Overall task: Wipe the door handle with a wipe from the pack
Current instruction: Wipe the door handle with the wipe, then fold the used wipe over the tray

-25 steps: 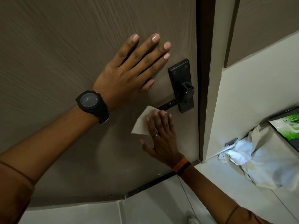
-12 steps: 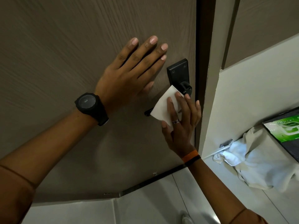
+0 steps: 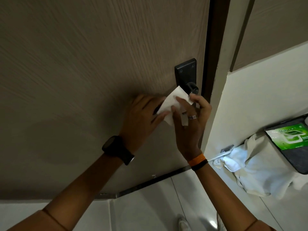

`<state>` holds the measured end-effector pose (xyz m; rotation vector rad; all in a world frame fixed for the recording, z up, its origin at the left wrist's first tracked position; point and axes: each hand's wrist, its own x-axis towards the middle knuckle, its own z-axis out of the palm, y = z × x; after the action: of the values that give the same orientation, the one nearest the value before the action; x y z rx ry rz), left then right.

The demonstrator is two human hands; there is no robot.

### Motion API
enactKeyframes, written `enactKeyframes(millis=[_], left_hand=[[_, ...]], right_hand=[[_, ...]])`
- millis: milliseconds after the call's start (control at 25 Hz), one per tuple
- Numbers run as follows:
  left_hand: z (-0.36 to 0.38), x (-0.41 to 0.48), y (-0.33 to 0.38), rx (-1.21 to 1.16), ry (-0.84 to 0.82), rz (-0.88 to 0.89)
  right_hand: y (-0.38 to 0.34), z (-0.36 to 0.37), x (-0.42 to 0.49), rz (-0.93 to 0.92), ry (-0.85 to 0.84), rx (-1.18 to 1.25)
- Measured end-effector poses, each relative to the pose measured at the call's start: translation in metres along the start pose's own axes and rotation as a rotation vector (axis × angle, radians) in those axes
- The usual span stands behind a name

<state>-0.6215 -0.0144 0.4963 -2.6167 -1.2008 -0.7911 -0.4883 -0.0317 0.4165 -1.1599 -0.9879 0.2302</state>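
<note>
Pressing wipe [image 3: 173, 104] onto door handle [image 3: 191, 87]: right hand [image 3: 190, 124] gripping, left hand [image 3: 141, 117] open alongside.

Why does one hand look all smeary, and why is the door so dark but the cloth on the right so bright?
In the head view, the left hand is motion-blurred, while the right hand with the wipe looks sharper. The door is dim, with soft shadows under the hands. A bright patch glares on the white cloth. The wide lens tilts the door frame's straight lines.
</note>
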Motion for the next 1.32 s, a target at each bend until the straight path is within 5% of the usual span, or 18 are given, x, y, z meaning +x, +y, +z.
enactKeyframes(millis=[360,560,920,1320], left_hand=[[0.004,-0.010,0.027,-0.314,0.234,-0.185],[0.028,-0.012,0.070,-0.551,0.267,-0.308],[0.179,0.006,0.209,-0.989,0.011,-0.684],[0.389,0.040,0.387,-0.895,-0.295,-0.424]], right_hand=[[-0.010,-0.028,0.000,0.056,-0.080,0.019],[-0.007,-0.083,0.006,0.337,-0.152,0.125],[0.094,-0.239,0.027,0.733,0.007,0.053],[0.251,-0.414,0.052,1.007,0.262,0.107]])
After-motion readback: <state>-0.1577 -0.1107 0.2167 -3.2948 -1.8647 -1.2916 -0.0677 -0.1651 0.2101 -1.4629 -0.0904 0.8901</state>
